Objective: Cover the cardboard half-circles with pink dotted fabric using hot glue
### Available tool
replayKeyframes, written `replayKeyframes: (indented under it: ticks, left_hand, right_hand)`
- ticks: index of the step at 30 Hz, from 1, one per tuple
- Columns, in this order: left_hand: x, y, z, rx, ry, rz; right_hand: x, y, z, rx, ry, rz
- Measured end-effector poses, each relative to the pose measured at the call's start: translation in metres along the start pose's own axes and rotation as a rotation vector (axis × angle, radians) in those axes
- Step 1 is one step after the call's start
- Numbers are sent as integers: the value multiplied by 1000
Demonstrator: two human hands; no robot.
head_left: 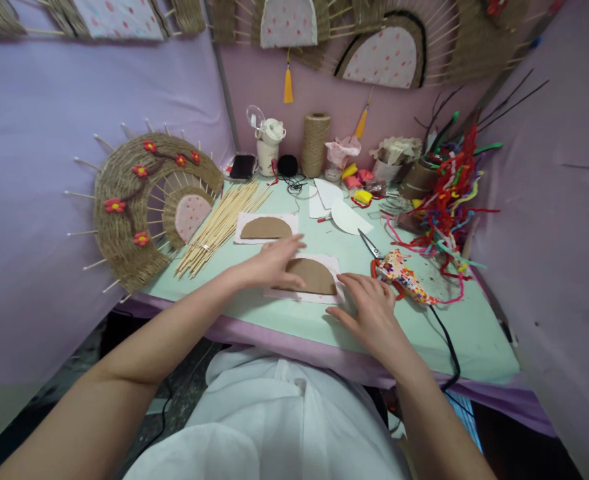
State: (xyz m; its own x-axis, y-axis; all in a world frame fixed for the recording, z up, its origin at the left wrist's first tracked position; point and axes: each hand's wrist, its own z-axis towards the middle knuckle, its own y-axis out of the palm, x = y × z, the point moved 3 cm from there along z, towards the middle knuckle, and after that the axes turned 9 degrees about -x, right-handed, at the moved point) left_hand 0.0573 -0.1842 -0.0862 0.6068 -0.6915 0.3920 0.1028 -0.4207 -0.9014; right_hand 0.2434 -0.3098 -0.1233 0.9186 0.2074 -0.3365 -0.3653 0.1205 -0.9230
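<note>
Two half-round cardboard pieces lie flat on the table, each on a pale dotted fabric piece. The nearer cardboard half-circle [314, 276] rests on its fabric piece [294, 295] between my hands. My left hand [274, 262] reaches over its left side, fingers apart, with nothing in them. At the right edge of that fabric, my right hand [367, 303] has thumb and fingers spread, the fingertips at or just above the cloth; I cannot tell if they touch. Beyond my left hand lies the farther cardboard half-circle [265, 228] on its own fabric [239, 237].
Scissors [371, 245] and a floral-wrapped glue gun [404, 275] lie right of my right hand, its black cord over the front edge. Left are bamboo sticks [214, 230] and a twine fan [124, 200]. Behind stand a twine spool [317, 143] and colourful pipe cleaners [457, 187].
</note>
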Motion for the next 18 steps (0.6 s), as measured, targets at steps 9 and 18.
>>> replayKeyframes:
  ticks: [9,18]
  left_hand:
    - [8,9,-46,110,80,107]
    - [15,61,-44,-70,116,135]
  right_hand:
    - [-22,12,4,-136,-147,-37]
    - [-27,38,20,-304,-248,-118]
